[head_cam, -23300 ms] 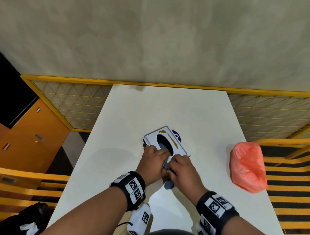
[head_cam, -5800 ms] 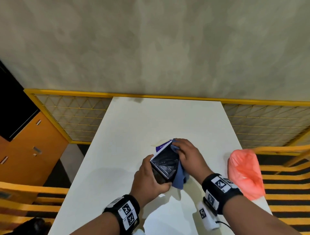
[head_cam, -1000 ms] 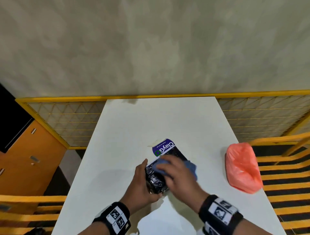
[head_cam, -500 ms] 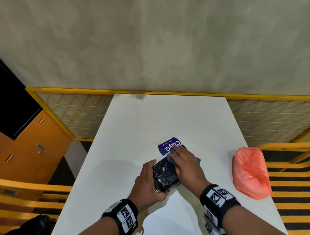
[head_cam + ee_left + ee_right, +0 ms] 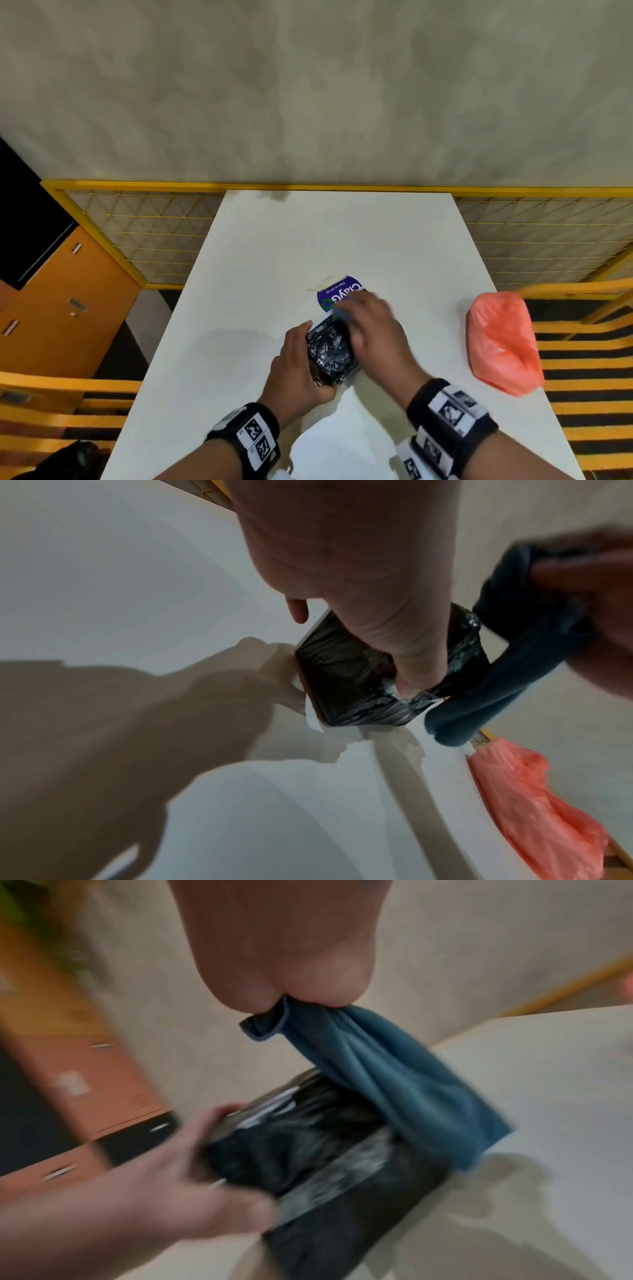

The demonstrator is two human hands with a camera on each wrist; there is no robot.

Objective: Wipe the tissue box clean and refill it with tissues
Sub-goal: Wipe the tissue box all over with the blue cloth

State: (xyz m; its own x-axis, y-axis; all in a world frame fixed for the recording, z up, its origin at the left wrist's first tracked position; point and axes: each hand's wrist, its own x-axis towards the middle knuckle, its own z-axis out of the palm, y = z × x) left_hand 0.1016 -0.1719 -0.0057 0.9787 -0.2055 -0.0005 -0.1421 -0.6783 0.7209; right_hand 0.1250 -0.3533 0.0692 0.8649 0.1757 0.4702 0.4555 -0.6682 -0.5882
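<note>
While I watched from the head camera, the tissue box [image 5: 331,344] lay near the middle of the white desk [image 5: 260,260], toward its near edge, its black crinkled face turned up. A purple flap with white lettering [image 5: 337,294] stuck out at its far end. The left hand [image 5: 297,368] gripped the box's near left corner, thumb curled over the near end and fingers wrapped along the left side. The right hand [image 5: 375,337] was closed round a bunched blue cloth [image 5: 394,1085], pinching it at the top, and it covered the right side of the box; this hand was blurred. In the left wrist view the cloth hung against the box's right side and reached down to the desk. An orange-pink plastic bag [image 5: 500,341] sat well apart to the right, near the desk's right edge. Orange cabinets [image 5: 65,301] stood off to the left.
</note>
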